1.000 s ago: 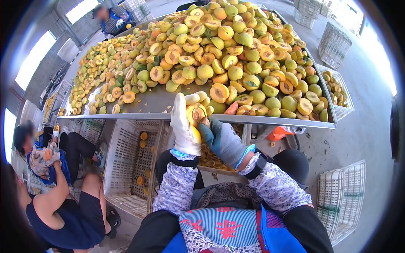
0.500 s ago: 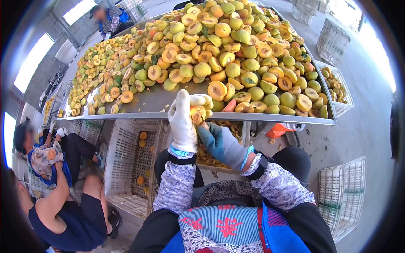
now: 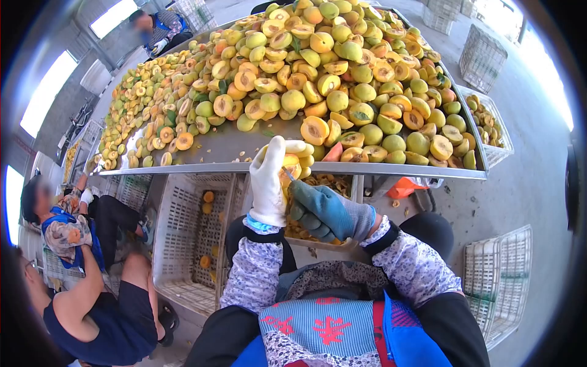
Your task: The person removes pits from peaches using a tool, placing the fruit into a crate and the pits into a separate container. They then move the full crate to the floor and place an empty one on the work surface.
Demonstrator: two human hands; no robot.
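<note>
- Just below the near edge of the metal table [image 3: 232,147], in the middle of the view, a halved fruit [image 3: 291,166] is held up with its orange cut face turned towards the wearer.
- The left hand [image 3: 268,183], in a white glove, wraps around the fruit from the left, its fingers upright and curled over the top.
- The right hand [image 3: 327,211], in a blue-green glove, is clenched into a fist around a thin tool [image 3: 287,174], whose tip touches the cut face; the handle is hidden inside the glove.
- Both forearms wear patterned sleeves, and a blue striped apron [image 3: 330,327] covers the lap nearest the camera.
- Directly beneath the hands, a white crate [image 3: 351,196] holds small brownish pieces.
- To its left, under the table, a larger white crate [image 3: 183,244] has a few orange halves lying on its bottom.
- On the table beyond the hands lies a fruit pile [image 3: 342,79] of whole yellow-green fruit and cut halves, stretching to the far left.
- At the right end of the table a basket [image 3: 489,131] holds more fruit, and an empty crate [image 3: 498,284] stands on the floor near right.
- On the left, a seated person [image 3: 61,220] works beside the table, with another person [image 3: 92,306] nearer the camera.
- At the far left end a third person [image 3: 159,27] stands over the fruit.
</note>
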